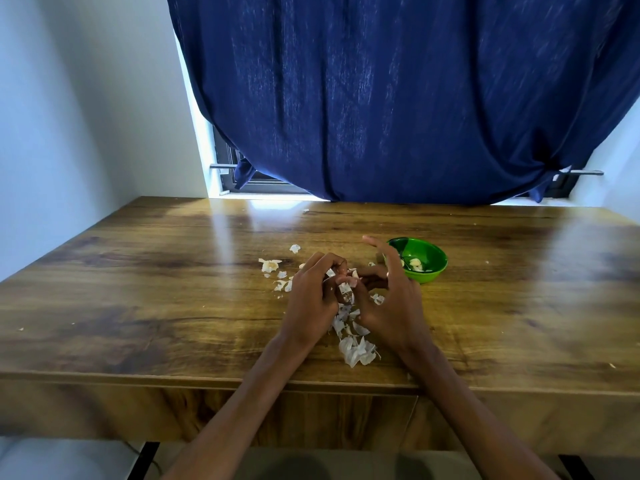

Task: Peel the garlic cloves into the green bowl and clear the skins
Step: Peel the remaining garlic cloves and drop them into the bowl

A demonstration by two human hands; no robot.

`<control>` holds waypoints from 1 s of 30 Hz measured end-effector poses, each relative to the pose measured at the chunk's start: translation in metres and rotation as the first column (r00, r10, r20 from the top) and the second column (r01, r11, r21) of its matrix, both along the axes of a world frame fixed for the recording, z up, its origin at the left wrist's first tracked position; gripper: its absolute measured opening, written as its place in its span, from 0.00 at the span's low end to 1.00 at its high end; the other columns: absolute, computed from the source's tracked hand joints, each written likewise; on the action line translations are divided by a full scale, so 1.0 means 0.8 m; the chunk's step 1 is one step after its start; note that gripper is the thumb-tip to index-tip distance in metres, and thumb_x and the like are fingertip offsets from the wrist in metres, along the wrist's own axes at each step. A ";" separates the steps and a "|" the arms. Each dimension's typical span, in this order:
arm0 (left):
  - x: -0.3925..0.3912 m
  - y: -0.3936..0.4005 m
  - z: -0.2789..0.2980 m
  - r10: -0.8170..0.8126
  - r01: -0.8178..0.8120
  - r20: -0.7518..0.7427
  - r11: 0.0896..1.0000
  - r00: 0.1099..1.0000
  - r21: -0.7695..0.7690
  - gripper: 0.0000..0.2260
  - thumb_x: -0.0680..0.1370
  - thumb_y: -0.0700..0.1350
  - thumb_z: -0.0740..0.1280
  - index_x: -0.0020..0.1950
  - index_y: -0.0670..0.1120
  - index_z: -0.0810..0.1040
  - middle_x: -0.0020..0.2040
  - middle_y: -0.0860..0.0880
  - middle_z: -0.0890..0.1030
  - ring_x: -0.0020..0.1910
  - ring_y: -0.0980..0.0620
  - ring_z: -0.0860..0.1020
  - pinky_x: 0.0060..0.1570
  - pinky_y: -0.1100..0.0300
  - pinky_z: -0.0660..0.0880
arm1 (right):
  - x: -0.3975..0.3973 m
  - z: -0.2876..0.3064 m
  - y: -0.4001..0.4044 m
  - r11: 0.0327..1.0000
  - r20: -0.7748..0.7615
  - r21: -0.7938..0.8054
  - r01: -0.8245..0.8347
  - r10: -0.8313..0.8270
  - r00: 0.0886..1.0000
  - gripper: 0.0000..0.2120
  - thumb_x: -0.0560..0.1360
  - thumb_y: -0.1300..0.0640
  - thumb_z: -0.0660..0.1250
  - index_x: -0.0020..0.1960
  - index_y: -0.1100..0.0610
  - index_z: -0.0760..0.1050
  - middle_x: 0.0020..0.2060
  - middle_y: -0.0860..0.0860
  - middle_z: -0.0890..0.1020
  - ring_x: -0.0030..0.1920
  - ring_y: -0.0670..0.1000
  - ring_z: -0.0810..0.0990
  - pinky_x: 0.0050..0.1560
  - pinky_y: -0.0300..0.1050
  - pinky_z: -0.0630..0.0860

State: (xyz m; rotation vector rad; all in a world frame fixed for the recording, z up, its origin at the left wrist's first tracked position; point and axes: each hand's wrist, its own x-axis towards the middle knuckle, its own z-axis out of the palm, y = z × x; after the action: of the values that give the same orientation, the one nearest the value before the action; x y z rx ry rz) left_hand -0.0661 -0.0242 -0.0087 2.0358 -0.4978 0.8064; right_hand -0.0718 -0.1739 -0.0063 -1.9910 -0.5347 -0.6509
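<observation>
My left hand (313,292) and my right hand (391,299) meet over the middle of the wooden table (138,289). Between their fingertips sits a small garlic clove (349,279), pinched from both sides. The left fingers curl round it. The right thumb and bent fingers pinch it while the forefinger sticks up straight. White garlic skins (355,348) lie scattered under and in front of the hands, and more skins (270,265) lie to the left. The green bowl (433,268) stands just right of my right hand with a few peeled cloves (415,263) in it.
A dark blue curtain (398,98) hangs over the window behind the table's far edge. A white wall stands at the left. Small skin flecks (305,211) dot the far tabletop. The near table edge runs below my forearms.
</observation>
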 end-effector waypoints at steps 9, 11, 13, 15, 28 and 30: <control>-0.004 -0.001 0.002 -0.011 0.010 0.024 0.999 1.000 0.034 0.14 0.74 0.27 0.67 0.56 0.40 0.80 0.51 0.50 0.79 0.48 0.62 0.76 0.46 0.70 0.75 | 0.008 0.002 -0.010 0.977 0.040 0.214 -0.006 -0.003 0.999 0.35 0.73 0.65 0.77 0.75 0.58 0.66 0.43 0.35 0.84 0.49 0.37 0.84 0.50 0.29 0.78; -0.004 -0.002 0.002 -0.012 0.010 0.032 0.999 0.999 0.034 0.14 0.74 0.28 0.68 0.56 0.40 0.80 0.51 0.48 0.79 0.48 0.62 0.76 0.46 0.70 0.75 | 0.008 0.002 -0.011 0.961 0.003 0.274 -0.025 0.025 1.000 0.35 0.73 0.65 0.76 0.76 0.57 0.65 0.45 0.37 0.86 0.50 0.40 0.85 0.52 0.32 0.79; -0.004 -0.002 0.002 -0.013 0.012 0.043 1.000 0.999 0.022 0.12 0.74 0.28 0.68 0.55 0.40 0.80 0.51 0.48 0.80 0.48 0.63 0.76 0.47 0.71 0.75 | 0.009 0.002 -0.013 0.949 -0.035 0.314 -0.030 0.043 0.998 0.36 0.73 0.64 0.76 0.76 0.55 0.64 0.47 0.44 0.87 0.50 0.43 0.86 0.52 0.35 0.80; -0.005 -0.001 0.002 -0.010 0.010 0.048 1.000 0.999 0.011 0.11 0.75 0.29 0.69 0.54 0.39 0.80 0.50 0.48 0.80 0.49 0.65 0.76 0.47 0.71 0.75 | 0.009 0.001 -0.014 0.943 -0.057 0.331 -0.023 0.044 0.997 0.37 0.73 0.64 0.77 0.77 0.54 0.63 0.46 0.46 0.87 0.49 0.44 0.86 0.52 0.38 0.82; -0.003 0.000 -0.001 0.037 -0.037 0.033 0.999 0.999 -0.008 0.08 0.74 0.30 0.71 0.50 0.41 0.80 0.47 0.50 0.81 0.46 0.58 0.77 0.42 0.64 0.78 | 0.015 -0.002 -0.017 0.916 -0.121 0.397 -0.050 0.107 0.987 0.35 0.76 0.68 0.71 0.77 0.53 0.60 0.47 0.53 0.87 0.50 0.49 0.86 0.55 0.45 0.83; -0.003 -0.001 -0.001 0.041 -0.041 0.016 0.999 0.999 -0.005 0.08 0.74 0.32 0.72 0.50 0.41 0.80 0.47 0.50 0.81 0.46 0.58 0.77 0.41 0.68 0.77 | 0.014 0.000 -0.018 0.909 -0.133 0.411 -0.064 0.129 0.983 0.36 0.76 0.68 0.71 0.77 0.52 0.60 0.48 0.53 0.87 0.51 0.49 0.86 0.55 0.44 0.82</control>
State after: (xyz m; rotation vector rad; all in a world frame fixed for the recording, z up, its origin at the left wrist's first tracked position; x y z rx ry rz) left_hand -0.0686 -0.0247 -0.0093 2.0421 -0.4638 0.8487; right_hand -0.0602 -0.1879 -0.0065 -1.5954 -0.3643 -0.4906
